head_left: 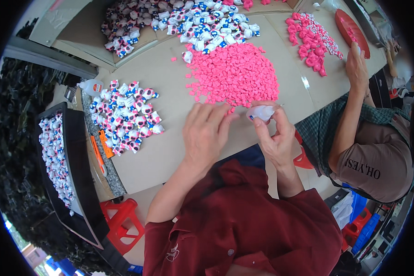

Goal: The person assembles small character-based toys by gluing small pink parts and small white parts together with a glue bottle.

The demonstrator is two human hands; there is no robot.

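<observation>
My right hand (277, 138) is closed around a small translucent squeeze bottle (262, 112), whose thin tip points right. Beside it, my left hand (203, 133) has thumb and forefinger drawn together at a small pink piece (232, 110). Its other fingers curl over the near edge of a broad pile of small pink pieces (234, 73). Left of that hand lies a group of white, pink and blue cat-like figurines (126, 115). One white figurine (187, 56) sits alone at the pile's far left edge.
A large heap of figurines (207, 25) fills the far side, partly in a carton (80, 43). At left are another bottle (91, 86), an orange cutter (98, 156) and a black tray (73, 152) of figurines. A co-worker's hand (356, 69) touches a red dish (352, 32) beside pink parts (308, 43).
</observation>
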